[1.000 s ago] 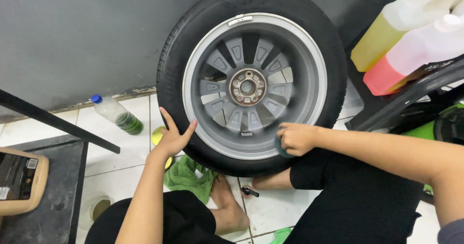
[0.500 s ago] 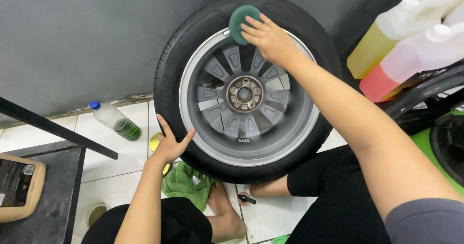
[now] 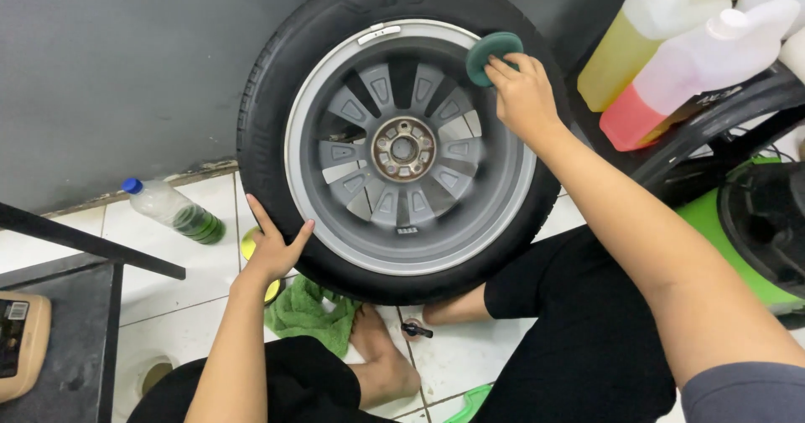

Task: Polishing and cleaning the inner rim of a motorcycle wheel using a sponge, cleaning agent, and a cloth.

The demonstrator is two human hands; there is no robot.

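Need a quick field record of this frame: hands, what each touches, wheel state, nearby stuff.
left hand: left hand flat on the tyre, lower left side, fingers spread
right hand: right hand presses a round green pad on the rim, upper right
wheel: upright on the tiled floor, against a grey wall
by left hand: green cloth, yellow round thing partly hidden
floor, left: plastic bottle lying down, green liquid inside
right: two jugs, yellow and red liquid
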